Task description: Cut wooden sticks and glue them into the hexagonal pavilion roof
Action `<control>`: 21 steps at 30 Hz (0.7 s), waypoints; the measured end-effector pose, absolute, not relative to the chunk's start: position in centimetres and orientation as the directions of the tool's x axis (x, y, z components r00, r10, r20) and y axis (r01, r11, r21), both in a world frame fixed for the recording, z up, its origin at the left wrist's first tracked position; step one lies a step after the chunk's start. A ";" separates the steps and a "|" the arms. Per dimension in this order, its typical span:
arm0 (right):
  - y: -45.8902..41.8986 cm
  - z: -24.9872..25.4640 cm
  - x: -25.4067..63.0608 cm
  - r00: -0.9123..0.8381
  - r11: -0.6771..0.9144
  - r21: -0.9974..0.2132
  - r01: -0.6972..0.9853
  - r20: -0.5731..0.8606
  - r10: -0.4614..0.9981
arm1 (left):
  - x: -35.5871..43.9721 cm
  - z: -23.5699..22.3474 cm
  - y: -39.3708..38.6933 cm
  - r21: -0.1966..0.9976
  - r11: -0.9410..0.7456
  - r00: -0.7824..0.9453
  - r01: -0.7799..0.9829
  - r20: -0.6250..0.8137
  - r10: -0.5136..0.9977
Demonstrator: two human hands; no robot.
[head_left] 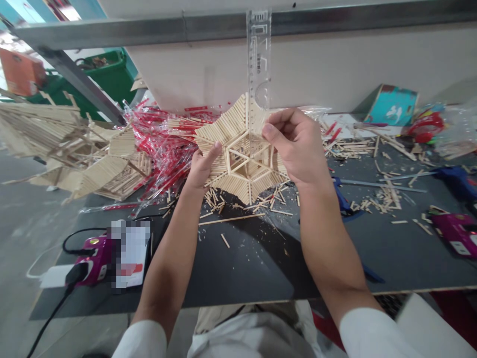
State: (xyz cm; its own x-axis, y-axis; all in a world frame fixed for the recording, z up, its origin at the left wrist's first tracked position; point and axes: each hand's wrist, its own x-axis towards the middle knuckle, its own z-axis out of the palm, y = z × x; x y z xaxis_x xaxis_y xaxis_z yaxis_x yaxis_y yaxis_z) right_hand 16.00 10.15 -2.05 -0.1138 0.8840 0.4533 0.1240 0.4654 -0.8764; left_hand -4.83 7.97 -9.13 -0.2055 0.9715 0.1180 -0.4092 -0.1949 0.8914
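My left hand [204, 165] grips the left side of a star-shaped model [228, 122] built from thin wooden sticks, thumb on its face. The model is raised above the table and has an open hexagonal frame with spokes at its centre. In my right hand [296, 144], pinched between thumb and fingers, is a clear plastic ruler [258, 64]. It stands upright, its lower end overlapping the upper part of the star and the hexagon. The right edge of the star is partly hidden behind my right hand.
A larger stick structure [100, 174] stands at the left beside red-and-clear plastic wrappers [164, 144]. Stick offcuts [387, 199] and a blue glue gun [341, 196] lie at the right. A purple power strip [97, 256] and a phone [136, 248] sit front left. A metal rail [149, 32] crosses behind.
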 end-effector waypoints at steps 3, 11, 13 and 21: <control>10.4 -2.4 16.1 -0.124 0.493 -0.863 0.111 0.480 0.868 | -4.9 -9.2 8.0 0.892 -0.179 -0.193 -0.415 0.106 0.975; 10.7 -2.7 16.2 -0.117 0.502 -0.860 0.094 0.491 0.863 | -4.9 -9.3 8.1 0.887 -0.186 -0.185 -0.423 0.117 0.976; 10.7 -2.8 16.3 -0.115 0.506 -0.858 0.092 0.495 0.861 | -4.8 -9.2 8.0 0.890 -0.185 -0.193 -0.416 0.113 0.975; 10.9 -3.1 16.4 -0.132 0.532 -0.839 0.111 0.518 0.845 | -4.9 -9.2 8.0 0.891 -0.172 -0.181 -0.421 0.103 0.978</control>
State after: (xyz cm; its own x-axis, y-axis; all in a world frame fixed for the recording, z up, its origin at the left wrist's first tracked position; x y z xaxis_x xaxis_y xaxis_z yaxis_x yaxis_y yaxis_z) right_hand 16.35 10.93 -3.07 -0.1316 0.8450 0.5183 0.1107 0.5321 -0.8394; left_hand -4.89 8.00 -9.19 -0.1805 0.9781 0.1032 -0.4205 -0.1717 0.8909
